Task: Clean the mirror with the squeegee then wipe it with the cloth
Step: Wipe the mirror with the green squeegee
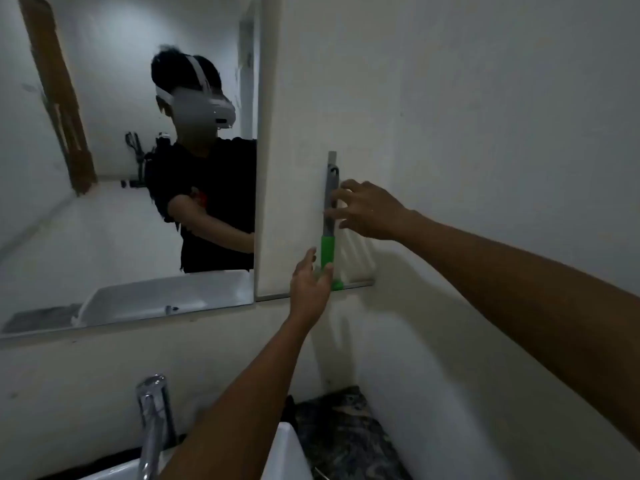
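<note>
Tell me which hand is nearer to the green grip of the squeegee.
Left. The left hand is right beside the green grip, fingertips at its lower end. The right hand is higher up, fingers spread at the grey upper part of the squeegee.

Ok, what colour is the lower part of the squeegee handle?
Bright green, with a grey upper part, on the squeegee; seen in the head view.
</note>
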